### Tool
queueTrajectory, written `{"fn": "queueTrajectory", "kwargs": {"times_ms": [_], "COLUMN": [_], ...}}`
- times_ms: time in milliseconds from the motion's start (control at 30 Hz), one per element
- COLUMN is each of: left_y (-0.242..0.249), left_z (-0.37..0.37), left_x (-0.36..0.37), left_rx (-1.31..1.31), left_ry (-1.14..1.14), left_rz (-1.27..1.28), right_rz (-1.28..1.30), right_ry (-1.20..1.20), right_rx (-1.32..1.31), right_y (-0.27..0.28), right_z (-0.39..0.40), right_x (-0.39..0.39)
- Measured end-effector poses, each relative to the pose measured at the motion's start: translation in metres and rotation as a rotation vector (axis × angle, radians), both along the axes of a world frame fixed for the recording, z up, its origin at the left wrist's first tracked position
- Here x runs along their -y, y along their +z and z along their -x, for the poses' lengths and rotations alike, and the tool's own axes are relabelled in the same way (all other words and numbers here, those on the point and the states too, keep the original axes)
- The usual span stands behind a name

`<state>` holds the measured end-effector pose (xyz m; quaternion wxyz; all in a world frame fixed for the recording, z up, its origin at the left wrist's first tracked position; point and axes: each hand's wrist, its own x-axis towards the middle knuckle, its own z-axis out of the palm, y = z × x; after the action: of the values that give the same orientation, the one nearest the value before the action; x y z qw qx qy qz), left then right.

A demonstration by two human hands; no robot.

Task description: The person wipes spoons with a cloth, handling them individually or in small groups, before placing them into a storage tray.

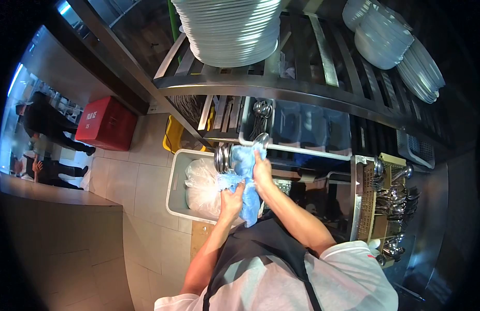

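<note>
My left hand point(232, 202) is closed around part of a blue cloth point(245, 158) and a bunch of spoons point(222, 158), whose bowls stick up above the fist. The spoon handles are hidden by the cloth and fingers. To its right, my right hand point(262, 171) grips the upper part of the same cloth. A single spoon point(261, 140) shows its bowl just above those fingers, its handle wrapped or covered. The cloth's loose end hangs down between my forearms. Below the hands stands a grey tub point(173, 199) with a clear plastic bag point(202, 189) in it.
Ahead, a metal rack point(281, 90) bears a tall stack of white plates point(229, 33) and white bowls point(382, 44). Beneath it sits a divided cutlery tray point(312, 124). Cutlery baskets point(369, 207) stand at right. A red box point(106, 124) and two people are at left.
</note>
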<state>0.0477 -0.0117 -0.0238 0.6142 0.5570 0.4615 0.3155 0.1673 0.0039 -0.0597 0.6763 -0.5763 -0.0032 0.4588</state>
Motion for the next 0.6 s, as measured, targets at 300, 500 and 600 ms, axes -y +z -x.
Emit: {"fn": "queueTrajectory", "kwargs": {"times_ms": [300, 500, 600], "left_y": [-0.066, -0.069, -0.071], "left_z": [0.003, 0.009, 0.011], "left_x": [0.001, 0.002, -0.002], "left_rx": [-0.249, -0.09, 0.13], "left_ry": [0.036, 0.031, 0.09], "left_rz": [0.145, 0.279, 0.323], "right_rz": [0.063, -0.062, -0.143], "right_ry": [0.306, 0.534, 0.584], "right_rx": [-0.09, -0.141, -0.497], "right_y": [-0.055, -0.082, -0.076], "right_z": [0.012, -0.085, -0.084], "right_x": [0.038, -0.028, -0.017]}}
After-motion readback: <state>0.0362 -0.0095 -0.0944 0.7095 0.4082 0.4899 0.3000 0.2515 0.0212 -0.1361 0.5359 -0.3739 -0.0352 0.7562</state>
